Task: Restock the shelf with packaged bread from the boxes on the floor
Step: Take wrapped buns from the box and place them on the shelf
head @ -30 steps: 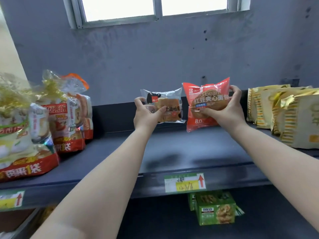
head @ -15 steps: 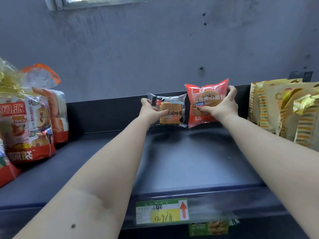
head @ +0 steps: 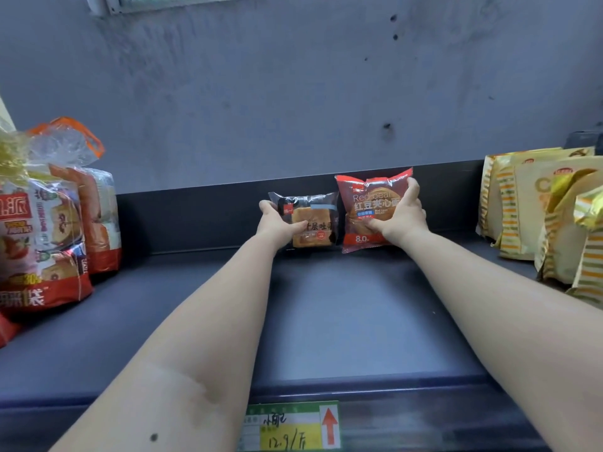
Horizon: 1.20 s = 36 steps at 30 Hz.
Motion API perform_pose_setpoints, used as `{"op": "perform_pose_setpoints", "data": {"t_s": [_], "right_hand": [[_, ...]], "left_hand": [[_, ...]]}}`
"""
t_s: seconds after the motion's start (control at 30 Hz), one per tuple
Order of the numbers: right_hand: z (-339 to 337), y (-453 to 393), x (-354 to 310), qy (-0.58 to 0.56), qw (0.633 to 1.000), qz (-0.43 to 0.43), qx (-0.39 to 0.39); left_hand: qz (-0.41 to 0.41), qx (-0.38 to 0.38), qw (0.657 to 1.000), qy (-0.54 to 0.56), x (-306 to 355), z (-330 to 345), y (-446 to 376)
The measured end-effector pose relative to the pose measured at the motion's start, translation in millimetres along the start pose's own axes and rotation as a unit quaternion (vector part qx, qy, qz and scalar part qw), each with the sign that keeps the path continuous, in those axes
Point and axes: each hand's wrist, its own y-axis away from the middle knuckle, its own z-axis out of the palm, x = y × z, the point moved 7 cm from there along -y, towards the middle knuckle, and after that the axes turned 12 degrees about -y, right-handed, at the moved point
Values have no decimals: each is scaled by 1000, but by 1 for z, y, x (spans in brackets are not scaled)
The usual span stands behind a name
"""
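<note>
Left hand (head: 277,223) gripping toast packet (head: 310,220), right hand (head: 399,216) gripping red-bean bread packet (head: 368,210), frame centre; upright packets liable to topple forward off shelf (head: 326,314) backboard upon release.

Left hand (head: 277,223): we grip the clear toast packet (head: 310,221), upright at the shelf's back wall.
Right hand (head: 399,216): we hold the red bean bread packet (head: 368,203) just beside it.
Shelf (head: 326,305): bagged loaves (head: 49,223) left, gold packets (head: 538,216) right.
Front edge: price tag (head: 290,427).
</note>
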Motion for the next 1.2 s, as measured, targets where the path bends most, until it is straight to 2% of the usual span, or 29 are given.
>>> {"op": "perform_pose_setpoints", "data": {"t_s": [0.17,0.27,0.37,0.43,0.53,0.63,0.73,0.9,1.03,1.2], "right_hand": [[-7,7,-8,23,1000,-13,16],[-20,17,-27,43,995,-72,57],[-24,29,-48,74,988,-132,40],[-18,40,-64,102,979,-178,11],[6,63,-94,111,960,-253,-53],[42,97,-125,104,929,-330,-132],[79,147,-153,157,880,-405,-191],[133,245,-199,208,804,-510,-224],[163,334,-249,141,771,-568,-251],[210,464,-291,56,723,-607,-324]], "left_hand": [[-29,9,999,-28,3,-4,9],[-16,70,985,-157,13,-21,18],[36,103,943,-315,28,-37,36],[72,123,900,-411,32,-47,55],[88,140,855,-491,28,-67,84],[74,162,826,-535,16,-99,118],[54,170,790,-586,-2,-136,159],[0,180,736,-652,-43,-205,237],[-78,188,722,-661,-88,-270,306],[-190,174,716,-649,-165,-340,407]]}}
